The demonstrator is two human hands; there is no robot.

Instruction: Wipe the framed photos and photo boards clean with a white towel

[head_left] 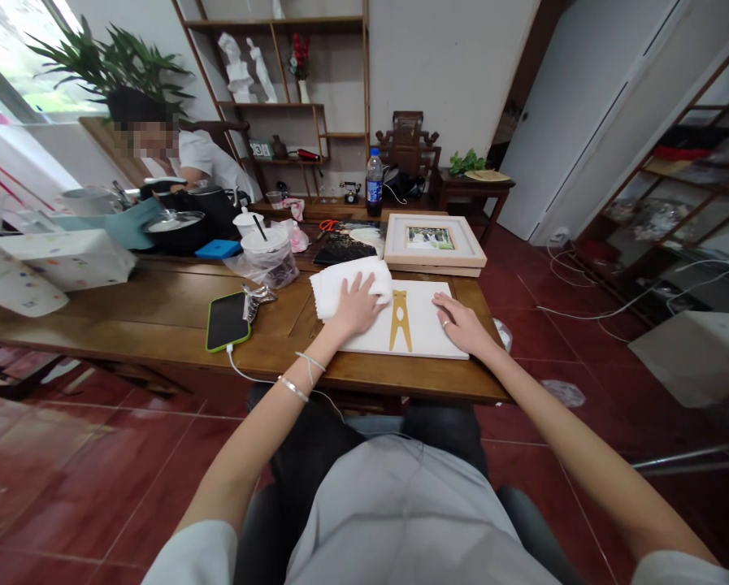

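Note:
A white board (370,340) lies flat near the table's front edge, with a gold clothes-peg shape (400,321) on its face. My left hand (357,305) rests with spread fingers on a white cloth (331,284), which covers the board's upper left part and hangs past its edge. At the board's right side, my right hand (458,319) lies with its fingers stretched out over the surface, and a ring shows on one finger. The gold shape sits between both hands, untouched. Whether it is printed or a separate piece, I cannot tell.
Behind the board stands a framed picture (436,244) beside a cola bottle (374,183). A charging phone (228,322) lies left, near a bagged drink cup (265,248) and orange scissors (328,225). Another person (209,158) sits at the far left by a black pot (175,231).

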